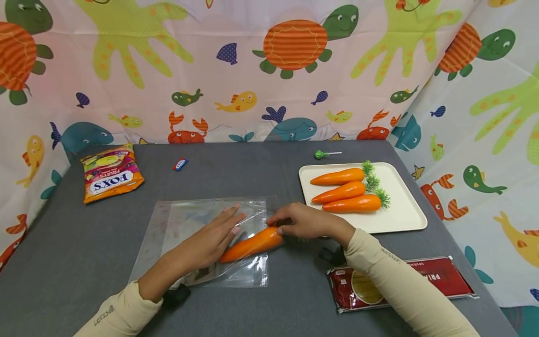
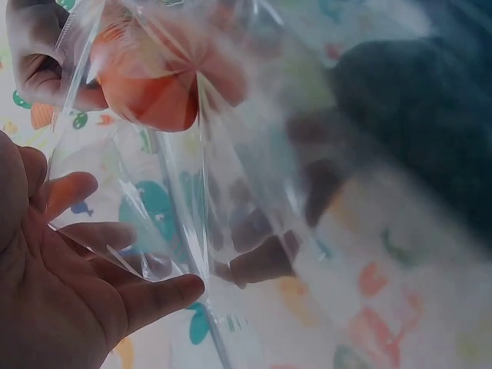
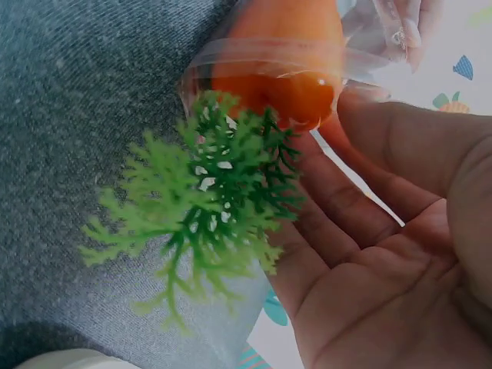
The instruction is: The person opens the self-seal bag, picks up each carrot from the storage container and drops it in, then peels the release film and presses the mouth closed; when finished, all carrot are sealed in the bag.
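Note:
A clear plastic zip bag [image 1: 164,234] lies flat on the grey table. An orange carrot [image 1: 250,245] points tip-left into it, its wide end near the bag's mouth. Thumb and fingers of my right hand [image 1: 309,222] pinch the carrot at that wide end. Green frilly leaves [image 3: 207,192] stick out past the bag's edge in the right wrist view. My left hand [image 1: 210,241] rests with fingers stretched against the bag's film, beside the carrot's tip. Through the film in the left wrist view shows the rounded orange carrot [image 2: 154,84].
At right, a cream tray [image 1: 404,217] bears three more carrots [image 1: 341,192] with green tops. A red spaghetti pack [image 1: 438,278] lies under my right forearm. A Fox's candy bag [image 1: 111,173], a small wrapped candy [image 1: 180,164] and a green lollipop [image 1: 321,154] lie toward the back.

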### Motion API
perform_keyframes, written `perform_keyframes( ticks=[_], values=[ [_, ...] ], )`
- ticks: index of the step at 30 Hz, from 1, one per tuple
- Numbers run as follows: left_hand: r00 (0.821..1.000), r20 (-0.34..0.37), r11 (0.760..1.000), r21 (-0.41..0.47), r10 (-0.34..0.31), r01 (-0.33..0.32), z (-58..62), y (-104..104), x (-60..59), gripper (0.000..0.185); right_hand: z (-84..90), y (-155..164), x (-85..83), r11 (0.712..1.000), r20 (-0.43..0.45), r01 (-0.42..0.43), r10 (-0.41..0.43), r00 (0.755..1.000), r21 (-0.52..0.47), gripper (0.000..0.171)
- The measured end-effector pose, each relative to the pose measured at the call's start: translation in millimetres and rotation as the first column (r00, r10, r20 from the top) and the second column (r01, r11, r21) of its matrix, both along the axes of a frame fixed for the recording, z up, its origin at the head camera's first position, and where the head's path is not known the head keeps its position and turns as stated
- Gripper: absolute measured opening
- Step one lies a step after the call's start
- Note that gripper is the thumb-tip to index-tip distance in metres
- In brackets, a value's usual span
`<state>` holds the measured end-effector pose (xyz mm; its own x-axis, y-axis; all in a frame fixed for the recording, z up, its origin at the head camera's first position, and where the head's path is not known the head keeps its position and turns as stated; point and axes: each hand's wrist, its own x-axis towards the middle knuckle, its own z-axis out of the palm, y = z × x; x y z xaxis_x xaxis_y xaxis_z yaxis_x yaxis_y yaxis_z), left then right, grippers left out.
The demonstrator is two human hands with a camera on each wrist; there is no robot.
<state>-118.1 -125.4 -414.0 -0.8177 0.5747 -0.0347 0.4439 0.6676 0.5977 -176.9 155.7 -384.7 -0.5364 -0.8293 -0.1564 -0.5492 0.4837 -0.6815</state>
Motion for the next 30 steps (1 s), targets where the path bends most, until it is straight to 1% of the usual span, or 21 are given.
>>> perform_keyframes(
  ticks=[6, 13, 16, 19, 21, 23, 26, 28, 30],
  values=[
    [1.0, 0.01, 1.0, -0.003, 0.011, -0.011, 0.0, -2, -0.2, 0.049, -2.1, 3, -2.0, 0.999, 0.001, 0.003, -0.003, 1.0, -0.033, 0.029],
    [1.0, 0.013, 1.0, -0.018, 0.017, -0.017, -0.1, -4, 0.8, 0.049, -0.9, 10, -1.9, 0.997, 0.04, 0.063, -0.062, 0.997, -0.043, 0.031],
    [1.0, 0.008, 1.0, -0.02, 0.022, -0.022, -0.2, -5, 1.3, 0.049, 2.3, 18, -1.1, 0.994, 0.034, 0.088, -0.086, 0.996, -0.065, 0.032],
    [1.0, -0.01, 1.0, -0.018, 0.02, -0.02, -0.8, -6, 1.6, 0.049, 5.1, 27, -0.4, 0.991, 0.004, 0.102, -0.102, 0.995, -0.086, 0.032],
    [1.0, -0.025, 1.0, -0.013, 0.016, -0.016, -1.0, -7, 1.9, 0.048, 6.2, 34, -0.4, 0.988, 0.003, 0.126, -0.126, 0.992, -0.091, 0.032],
    [0.999, -0.033, 1.0, -0.014, 0.015, -0.015, -0.9, -8, 2.2, 0.048, 7.8, 42, -0.5, 0.982, 0.008, 0.162, -0.162, 0.987, -0.101, 0.032],
    [0.999, -0.03, 1.0, -0.009, 0.014, -0.014, -0.5, -6, 1.9, 0.047, 11.0, 59, 0.5, 0.964, 0.007, 0.239, -0.239, 0.971, -0.113, 0.031],
    [1.0, -0.029, 1.0, -0.01, 0.01, -0.011, -1.1, -4, 0.9, 0.047, 13.6, 71, 1.4, 0.952, -0.015, 0.278, -0.282, 0.959, -0.131, 0.03],
    [1.0, -0.027, 1.0, -0.007, 0.008, -0.009, -1.3, -2, 0.2, 0.046, 16.2, 83, 2.4, 0.943, -0.062, 0.307, -0.317, 0.946, -0.128, 0.029]
  ],
)
